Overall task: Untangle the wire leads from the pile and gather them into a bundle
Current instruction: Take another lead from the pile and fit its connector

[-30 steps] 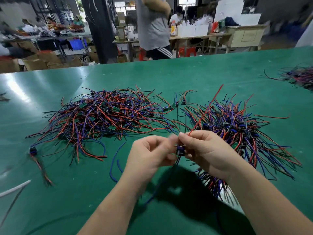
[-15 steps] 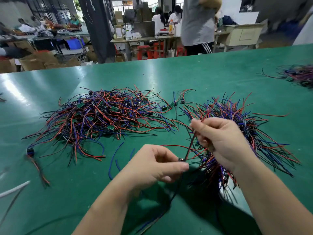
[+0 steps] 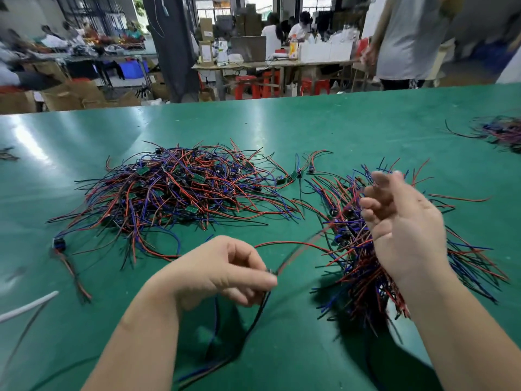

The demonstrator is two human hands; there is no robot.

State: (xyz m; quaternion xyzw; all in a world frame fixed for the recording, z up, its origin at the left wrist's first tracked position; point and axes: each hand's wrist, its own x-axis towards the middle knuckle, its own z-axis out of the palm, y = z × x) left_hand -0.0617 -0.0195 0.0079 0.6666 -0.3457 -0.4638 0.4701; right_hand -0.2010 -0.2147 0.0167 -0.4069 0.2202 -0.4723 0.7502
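Note:
A big tangled pile of red, blue and black wire leads [image 3: 180, 193] with small green boards lies left of centre on the green table [image 3: 310, 128]. To its right lies a gathered bundle of leads [image 3: 363, 272]. My left hand [image 3: 220, 272] pinches one wire lead [image 3: 298, 255] at its small component; the blurred red wire runs up and right, and dark wires hang below my fingers. My right hand [image 3: 406, 230] is raised over the bundle, thumb up and fingers loosely curled, with nothing visible between them.
Another wire heap [image 3: 501, 131] sits at the far right edge. A single loose lead [image 3: 60, 245] and a white cable [image 3: 25, 306] lie at the left. A person in a grey shirt [image 3: 406, 38] stands beyond the table's far edge.
My hands were together on one lead; my right hand slid up along its red wire, then let it go and lifted away to the right. My left hand kept its pinch.

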